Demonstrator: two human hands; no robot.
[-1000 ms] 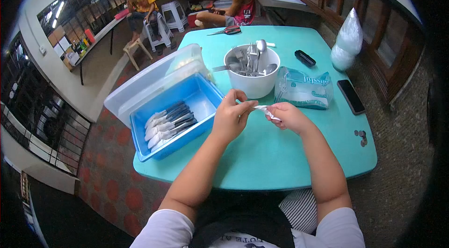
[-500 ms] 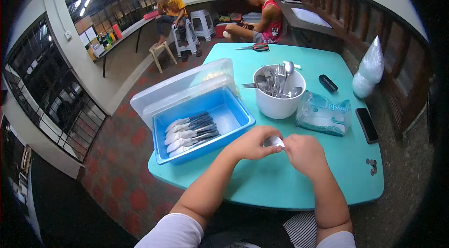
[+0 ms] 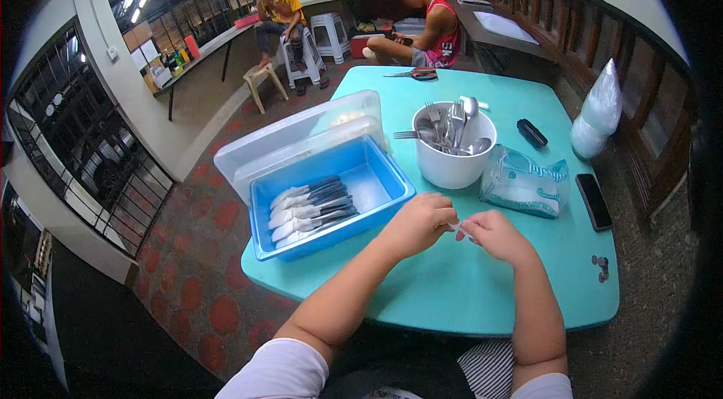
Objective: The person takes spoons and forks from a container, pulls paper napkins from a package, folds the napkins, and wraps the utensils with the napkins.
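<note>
My left hand (image 3: 422, 226) is closed at the near side of the table, its fingertips on a small piece of white tissue (image 3: 459, 228). Meeting it from the right, my right hand (image 3: 498, 238) pinches the same tissue between thumb and fingers. Whatever else my left fingers cover is hidden. Left of my hands, a blue tray (image 3: 331, 241) holds several utensils (image 3: 309, 211) whose ends are wrapped in white tissue, with metal handles showing. Beyond my hands stands a white tub (image 3: 454, 169) full of loose forks and spoons (image 3: 452, 126). Beside it lies a tissue pack (image 3: 526, 182).
A clear plastic lid (image 3: 301, 139) leans behind the tray. On the turquoise table (image 3: 422, 293) are scissors (image 3: 414, 74), a black object (image 3: 532, 133), a phone (image 3: 593, 202), coins (image 3: 601, 267) and a plastic-wrapped cone shape (image 3: 597, 113). Two people sit in the background.
My hands have turned and shifted slightly apart. The shiny spoon-like bowl with white tissue that showed between them is now covered, leaving only a thin bit of tissue visible. The view has shifted slightly.
</note>
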